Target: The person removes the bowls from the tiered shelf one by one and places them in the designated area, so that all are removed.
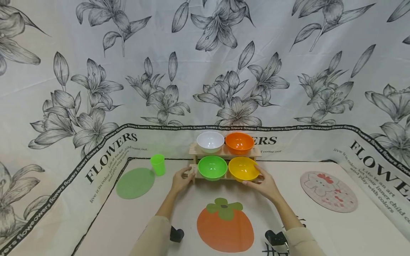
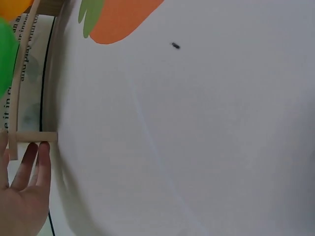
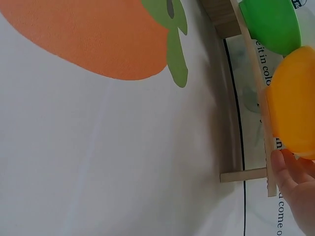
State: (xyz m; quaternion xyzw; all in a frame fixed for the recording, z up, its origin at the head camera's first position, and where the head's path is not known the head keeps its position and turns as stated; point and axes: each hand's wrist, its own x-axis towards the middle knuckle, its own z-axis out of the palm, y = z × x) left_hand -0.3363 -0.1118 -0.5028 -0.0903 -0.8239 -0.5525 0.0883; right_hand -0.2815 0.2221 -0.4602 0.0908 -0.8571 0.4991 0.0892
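Observation:
A two-tier wooden rack (image 1: 194, 149) stands at the back of the table with bowls on it. White (image 1: 210, 142) and orange bowls (image 1: 239, 143) sit on the upper tier. Below them are a green bowl (image 1: 213, 168) and a yellow bowl (image 1: 243, 169). My left hand (image 1: 182, 180) grips the rack's left end; in the left wrist view its fingertips (image 2: 44, 147) meet the wood near a leg. With the thumb low in front and fingers at the right side, my right hand (image 1: 264, 184) holds the yellow bowl. Part of that hand is cut off in the right wrist view.
Left of the rack stands a bright green cup (image 1: 158, 164), beside a round green mat (image 1: 135, 183). A pink round mat (image 1: 329, 191) lies to the right. An orange persimmon-shaped mat (image 1: 225, 227) is in front. Flower-printed cloth (image 1: 166, 71) hangs behind.

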